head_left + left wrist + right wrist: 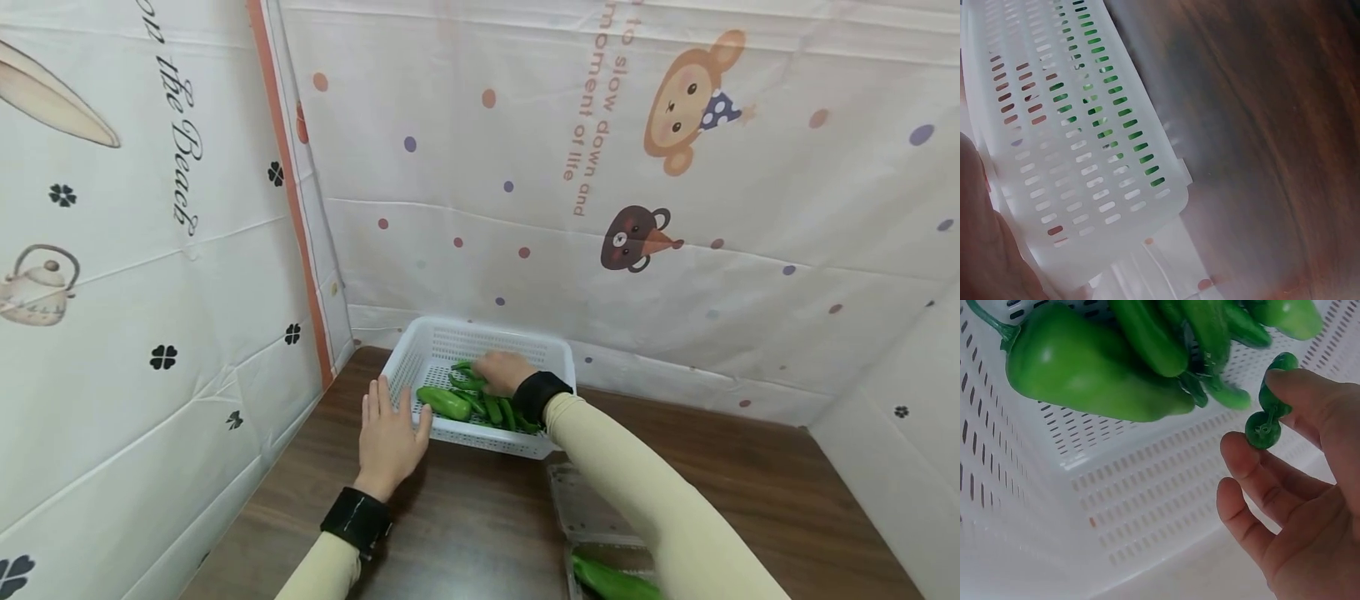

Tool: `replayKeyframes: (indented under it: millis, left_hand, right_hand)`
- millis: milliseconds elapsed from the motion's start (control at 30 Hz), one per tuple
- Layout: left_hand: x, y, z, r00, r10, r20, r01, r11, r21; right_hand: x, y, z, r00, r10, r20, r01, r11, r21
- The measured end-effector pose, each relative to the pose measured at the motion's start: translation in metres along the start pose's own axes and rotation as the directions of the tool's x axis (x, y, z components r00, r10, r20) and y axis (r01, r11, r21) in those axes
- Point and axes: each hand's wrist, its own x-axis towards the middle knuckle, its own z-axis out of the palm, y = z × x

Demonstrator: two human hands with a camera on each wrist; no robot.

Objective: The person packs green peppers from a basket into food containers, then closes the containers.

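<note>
A white slotted basket stands on the dark wooden table, holding several green peppers. The largest pepper lies at the basket's left front and shows close up in the right wrist view. My right hand is inside the basket, over the peppers. In the right wrist view my right hand pinches a small green pepper at its stem end between two fingertips. My left hand lies flat on the table, fingers straight against the basket's left front corner.
A clear plastic tray sits at the near right under my right forearm, with one green pepper in it. Printed white sheets wall the table at the left, back and right. Bare table lies between my arms.
</note>
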Motion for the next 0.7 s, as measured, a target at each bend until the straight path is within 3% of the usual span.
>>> replayKeyframes:
  millis: [400,700]
  left_hand:
    - [-0.002,-0.003,0.005,0.999,0.024,-0.037,-0.026,0.998,-0.058]
    - [-0.003,0.005,0.006,0.99,0.076,-0.118,-0.086,0.993,-0.086]
  right_hand:
    - [-0.032,0.004,-0.022,1.0,-0.007,-0.007,0.007,0.997,0.083]
    - [-0.069,0.012,-0.033,0.99,-0.064,-0.123,0.076,0.993,0.092]
